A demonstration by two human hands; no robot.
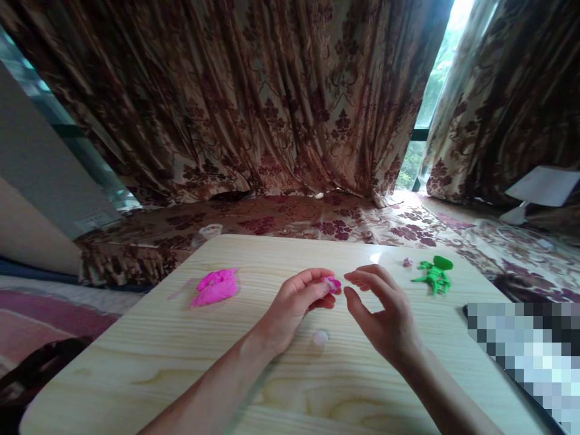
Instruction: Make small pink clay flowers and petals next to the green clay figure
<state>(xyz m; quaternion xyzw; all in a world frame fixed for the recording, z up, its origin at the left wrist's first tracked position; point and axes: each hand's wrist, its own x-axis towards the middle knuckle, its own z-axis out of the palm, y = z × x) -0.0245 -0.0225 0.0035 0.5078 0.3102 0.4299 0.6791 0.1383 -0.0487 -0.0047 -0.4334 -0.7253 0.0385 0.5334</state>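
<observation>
Between the thumb and fingers of my left hand (303, 296) is a small pink and whitish piece of modelling clay (332, 284), held above the table. My right hand (380, 305) is just to its right, thumb and fingers apart, with nothing seen between them. A small whitish round piece (321, 338) lies on the table below my hands. On the left lies a bright pink lump of clay in clear wrapping (215, 287). At the right back is a green clay figure (435, 277) with thin limbs, and a small pinkish piece (407, 261) beside it.
The pale wooden table (181, 362) has rounded corners. A clear plastic cup (209, 231) stands just past its back left edge. A blurred-out screen or device (525, 356) is by the right edge. Behind are a patterned ledge, curtains (272, 109) and a white lamp (541, 186).
</observation>
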